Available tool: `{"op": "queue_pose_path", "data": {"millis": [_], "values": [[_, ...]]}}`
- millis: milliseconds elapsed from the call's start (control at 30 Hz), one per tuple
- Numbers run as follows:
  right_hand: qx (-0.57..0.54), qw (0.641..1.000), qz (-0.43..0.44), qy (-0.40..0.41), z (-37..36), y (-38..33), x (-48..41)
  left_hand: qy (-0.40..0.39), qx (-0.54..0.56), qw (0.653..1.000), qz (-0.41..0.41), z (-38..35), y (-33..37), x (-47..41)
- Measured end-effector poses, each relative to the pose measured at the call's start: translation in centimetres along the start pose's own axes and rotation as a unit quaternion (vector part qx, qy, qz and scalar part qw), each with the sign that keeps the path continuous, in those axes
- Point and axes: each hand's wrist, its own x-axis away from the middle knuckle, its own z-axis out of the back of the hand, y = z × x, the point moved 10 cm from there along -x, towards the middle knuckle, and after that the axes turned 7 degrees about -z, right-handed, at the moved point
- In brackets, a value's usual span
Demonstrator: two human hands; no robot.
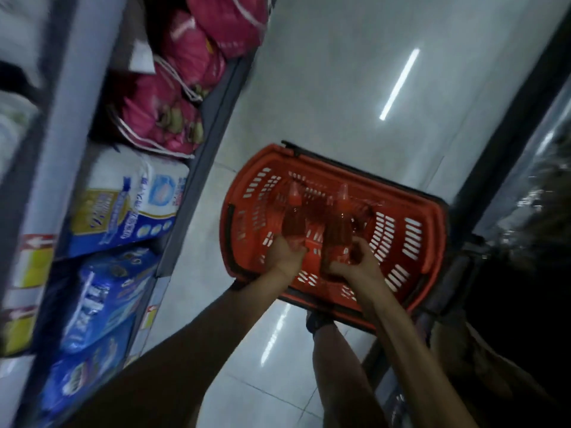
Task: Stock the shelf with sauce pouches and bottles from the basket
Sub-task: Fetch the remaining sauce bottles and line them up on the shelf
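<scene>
A red plastic basket sits on the floor in front of me. Over it I hold two red sauce bottles with pointed red caps. My left hand is shut around the base of the left bottle. My right hand grips the lower part of the right bottle. Both bottles point away from me, caps toward the far side of the basket. The whole view is blurred. I cannot tell what else lies in the basket.
The shelf unit runs along the left, holding pink sacks, a white and blue pack and blue packs. A dark-framed case stands on the right. Glossy tiled floor lies between. My leg and shoe show below the basket.
</scene>
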Motion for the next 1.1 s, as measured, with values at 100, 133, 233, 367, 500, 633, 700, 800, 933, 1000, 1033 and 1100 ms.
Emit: {"op": "queue_pose_path", "data": {"millis": [100, 133, 233, 367, 500, 633, 700, 800, 933, 1000, 1033, 1100], "values": [[-0.043, 0.998, 0.037, -0.004, -0.3, -6.2, 9.8, 0.031, 0.073, 0.993, -0.088, 6.3, 6.1, 8.5], [-0.046, 0.997, 0.054, -0.007, -0.5, -8.4, 13.2, 0.042, 0.080, 0.988, -0.124, 8.7, 8.3, 11.2], [-0.059, 0.989, 0.137, -0.015, -0.9, -16.0, 23.1, 0.047, 0.123, 0.964, -0.233, 16.1, 16.6, 18.9], [-0.054, 0.968, 0.244, -0.035, -2.1, -26.4, 36.1, 0.032, 0.181, 0.922, -0.341, 24.9, 26.6, 29.0], [-0.058, 0.940, 0.324, -0.089, -3.4, -33.9, 48.0, 0.029, 0.262, 0.872, -0.412, 32.5, 32.7, 39.6], [-0.043, 0.903, 0.395, -0.164, -5.5, -37.4, 58.5, 0.014, 0.381, 0.812, -0.442, 37.4, 32.9, 50.2], [-0.040, 0.886, 0.410, -0.213, -7.4, -37.8, 62.7, -0.001, 0.478, 0.759, -0.442, 39.1, 31.1, 55.4], [-0.012, 0.863, 0.412, -0.293, -11.7, -36.4, 68.3, 0.009, 0.539, 0.707, -0.458, 41.3, 26.7, 62.5], [0.034, 0.841, 0.369, -0.394, -19.6, -31.6, 76.1, 0.098, 0.561, 0.662, -0.487, 45.1, 17.8, 70.9], [0.079, 0.813, 0.361, -0.450, -23.9, -27.8, 80.2, 0.148, 0.577, 0.637, -0.489, 46.4, 12.4, 75.0], [0.098, 0.803, 0.349, -0.473, -26.0, -25.6, 81.9, 0.178, 0.584, 0.621, -0.491, 47.0, 9.5, 77.1], [0.130, 0.791, 0.309, -0.511, -30.1, -20.6, 85.0, 0.240, 0.601, 0.586, -0.488, 47.8, 3.5, 80.9]]}}
